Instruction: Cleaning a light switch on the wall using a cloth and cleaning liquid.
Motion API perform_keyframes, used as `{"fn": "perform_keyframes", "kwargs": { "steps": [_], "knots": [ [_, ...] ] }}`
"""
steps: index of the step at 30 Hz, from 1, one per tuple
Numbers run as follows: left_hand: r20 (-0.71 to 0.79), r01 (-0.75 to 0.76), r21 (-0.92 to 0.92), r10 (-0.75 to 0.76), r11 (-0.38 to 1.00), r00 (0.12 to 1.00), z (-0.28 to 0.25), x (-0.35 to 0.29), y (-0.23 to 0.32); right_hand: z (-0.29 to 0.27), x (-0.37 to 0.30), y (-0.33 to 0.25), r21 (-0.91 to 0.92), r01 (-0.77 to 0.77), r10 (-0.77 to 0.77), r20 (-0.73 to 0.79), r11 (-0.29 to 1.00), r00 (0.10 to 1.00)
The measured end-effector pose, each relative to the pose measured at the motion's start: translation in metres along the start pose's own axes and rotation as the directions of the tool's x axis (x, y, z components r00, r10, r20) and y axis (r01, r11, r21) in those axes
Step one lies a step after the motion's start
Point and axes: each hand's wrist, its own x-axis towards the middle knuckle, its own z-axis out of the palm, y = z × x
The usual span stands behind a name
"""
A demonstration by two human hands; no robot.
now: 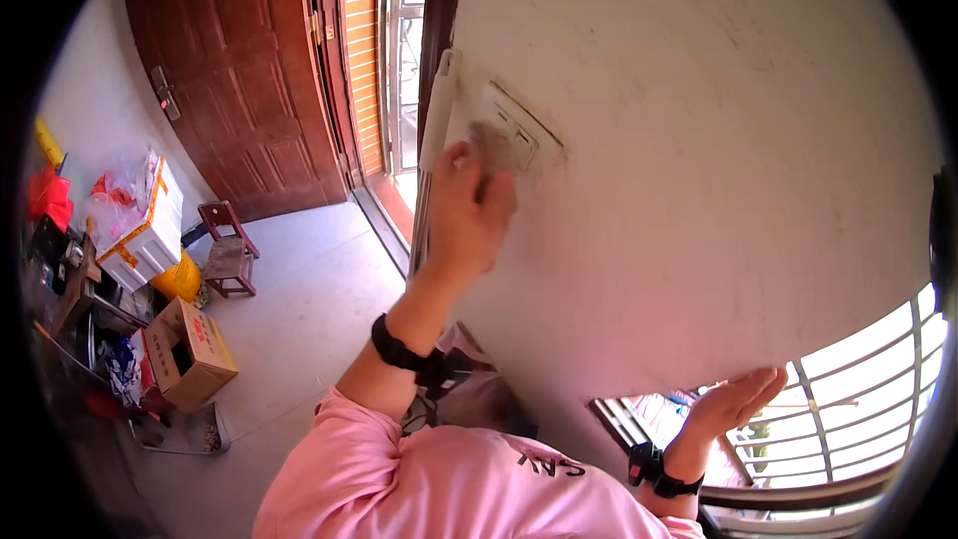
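Observation:
My left hand (467,212) is raised to the wall, its fingers curled and pinched at a switch panel (531,148). Between its fingertips and the panel is a small greyish-brown blurred thing (491,143), too smeared to name. Dark smudges surround the panel on the pale wall (718,170). Lower right, my right hand (733,401) is open, fingers stretched out together, beside the wall's lower edge at a barred window (848,409). It holds nothing that I can see. Both wrists wear black bands.
A white strip (439,110) runs along the wall's corner by the doorway. At left stand a brown door (220,70), a small wooden chair (231,252), a white foam box (150,225), a cardboard box (192,351) and mixed clutter.

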Motion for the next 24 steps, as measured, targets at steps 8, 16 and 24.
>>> {"fn": "perform_keyframes", "kwargs": {
  "steps": [8,16,24],
  "knots": [
    [0.204,-0.046,0.309,-0.018,0.950,0.979,0.009,0.046,0.000,0.014,-0.001,0.001,-0.619,0.462,-0.547,0.061,0.635,0.835],
    [0.152,-0.099,0.302,0.054,0.948,0.987,0.022,0.047,-0.016,0.018,0.005,0.014,-0.205,0.124,-0.160,-0.169,0.971,0.973],
    [0.258,-0.068,0.337,-0.023,0.939,0.966,0.019,0.012,0.017,0.014,0.004,0.008,-0.485,0.127,-0.223,-0.145,0.865,0.964]
  ]
}}
